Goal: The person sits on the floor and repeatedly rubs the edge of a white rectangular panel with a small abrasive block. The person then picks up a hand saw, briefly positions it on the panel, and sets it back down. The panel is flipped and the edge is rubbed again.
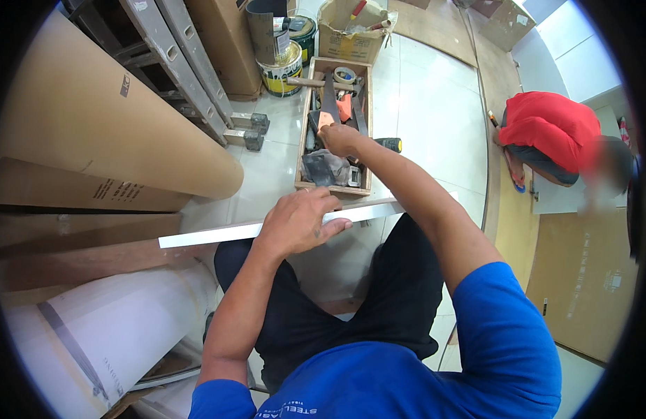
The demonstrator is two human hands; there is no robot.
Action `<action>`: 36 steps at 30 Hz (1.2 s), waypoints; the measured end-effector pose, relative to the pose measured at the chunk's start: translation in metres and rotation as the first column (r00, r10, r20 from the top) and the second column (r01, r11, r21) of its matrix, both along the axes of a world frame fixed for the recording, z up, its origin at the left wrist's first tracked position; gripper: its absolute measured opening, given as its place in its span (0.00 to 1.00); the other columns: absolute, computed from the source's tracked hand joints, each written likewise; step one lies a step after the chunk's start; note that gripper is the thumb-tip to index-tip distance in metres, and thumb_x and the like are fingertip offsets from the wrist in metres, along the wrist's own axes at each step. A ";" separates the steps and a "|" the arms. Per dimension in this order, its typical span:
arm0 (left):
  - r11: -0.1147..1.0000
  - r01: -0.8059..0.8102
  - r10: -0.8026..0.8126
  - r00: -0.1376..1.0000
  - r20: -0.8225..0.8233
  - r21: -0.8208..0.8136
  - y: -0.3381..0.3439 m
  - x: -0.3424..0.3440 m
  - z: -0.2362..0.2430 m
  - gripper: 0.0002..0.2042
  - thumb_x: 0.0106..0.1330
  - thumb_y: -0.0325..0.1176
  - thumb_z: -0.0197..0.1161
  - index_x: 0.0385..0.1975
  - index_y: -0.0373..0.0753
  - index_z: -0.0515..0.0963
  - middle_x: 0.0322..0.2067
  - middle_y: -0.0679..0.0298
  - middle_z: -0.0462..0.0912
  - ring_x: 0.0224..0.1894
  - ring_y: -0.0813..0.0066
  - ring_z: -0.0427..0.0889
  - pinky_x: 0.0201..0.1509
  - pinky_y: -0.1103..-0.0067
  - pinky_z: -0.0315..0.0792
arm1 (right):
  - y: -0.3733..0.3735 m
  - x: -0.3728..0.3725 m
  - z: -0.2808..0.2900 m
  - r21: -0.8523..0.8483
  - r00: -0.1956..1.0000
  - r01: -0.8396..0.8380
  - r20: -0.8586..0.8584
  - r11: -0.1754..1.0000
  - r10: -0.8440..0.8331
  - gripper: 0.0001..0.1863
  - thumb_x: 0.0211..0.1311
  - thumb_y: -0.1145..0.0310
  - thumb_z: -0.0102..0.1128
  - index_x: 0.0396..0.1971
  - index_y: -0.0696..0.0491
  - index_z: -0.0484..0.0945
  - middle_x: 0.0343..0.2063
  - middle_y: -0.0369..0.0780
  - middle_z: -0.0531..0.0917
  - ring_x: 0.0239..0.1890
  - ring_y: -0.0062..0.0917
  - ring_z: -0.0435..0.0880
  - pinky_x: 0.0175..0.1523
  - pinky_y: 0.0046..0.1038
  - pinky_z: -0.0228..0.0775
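My left hand (298,220) lies on a long white strip of board (211,234) that rests across my knees, fingers curled over its far edge. My right hand (339,137) reaches into a wooden toolbox (302,155) on the tiled floor, fingers among the tools; whether it grips one I cannot tell. In the box lie a roll of tape (345,74), a hammer handle (310,82), an orange tool and a grey rag (324,167). A black-handled tool (389,144) lies just right of the box.
A big cardboard tube (106,119) and a white roll (113,335) lie to my left. An aluminium ladder (190,70), paint cans (284,66) and a cardboard box (351,38) stand at the back. A person in a red shirt (550,129) crouches at right by brown floor panels.
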State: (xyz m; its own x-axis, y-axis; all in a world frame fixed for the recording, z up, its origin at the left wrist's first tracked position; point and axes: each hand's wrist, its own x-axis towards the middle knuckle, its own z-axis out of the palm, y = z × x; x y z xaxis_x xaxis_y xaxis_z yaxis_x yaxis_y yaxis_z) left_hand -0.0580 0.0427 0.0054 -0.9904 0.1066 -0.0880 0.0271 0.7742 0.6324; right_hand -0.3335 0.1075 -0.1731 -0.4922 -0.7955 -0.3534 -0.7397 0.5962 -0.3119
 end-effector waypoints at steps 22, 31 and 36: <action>0.979 0.030 -0.059 0.988 0.141 0.200 -0.009 -0.012 0.010 0.18 0.70 0.46 0.74 0.50 0.39 0.88 0.42 0.59 0.86 0.44 0.63 0.86 0.48 0.70 0.78 | 0.185 0.172 0.181 -0.502 0.994 0.084 -0.022 0.861 -0.110 0.26 0.70 0.58 0.71 0.62 0.54 0.80 0.62 0.43 0.83 0.69 0.39 0.78 0.80 0.54 0.55; 0.813 0.343 -0.121 0.890 0.440 -0.471 -0.046 -0.142 -0.078 0.22 0.69 0.43 0.72 0.59 0.42 0.82 0.47 0.50 0.90 0.47 0.46 0.88 0.50 0.59 0.81 | 0.193 0.172 0.172 -0.478 0.998 -0.006 -0.064 0.878 -0.028 0.24 0.67 0.63 0.72 0.61 0.53 0.80 0.54 0.41 0.85 0.61 0.36 0.82 0.75 0.47 0.62; 0.522 0.734 -0.421 0.665 0.617 -0.435 -0.031 -0.163 -0.170 0.37 0.72 0.39 0.66 0.81 0.56 0.60 0.45 0.53 0.90 0.45 0.50 0.90 0.50 0.59 0.82 | 0.192 0.166 0.171 -0.479 0.998 -0.010 -0.057 0.878 -0.020 0.25 0.67 0.65 0.71 0.62 0.53 0.80 0.56 0.41 0.84 0.61 0.36 0.81 0.71 0.44 0.63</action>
State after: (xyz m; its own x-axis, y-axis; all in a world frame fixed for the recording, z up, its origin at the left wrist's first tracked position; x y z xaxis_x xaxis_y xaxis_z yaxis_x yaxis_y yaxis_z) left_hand -0.2209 0.0119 -0.1648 -0.5686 0.4071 -0.7148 0.4984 0.8618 0.0944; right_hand -0.1671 0.2996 -0.0023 -0.5043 -0.8578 0.0996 -0.7627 0.3884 -0.5171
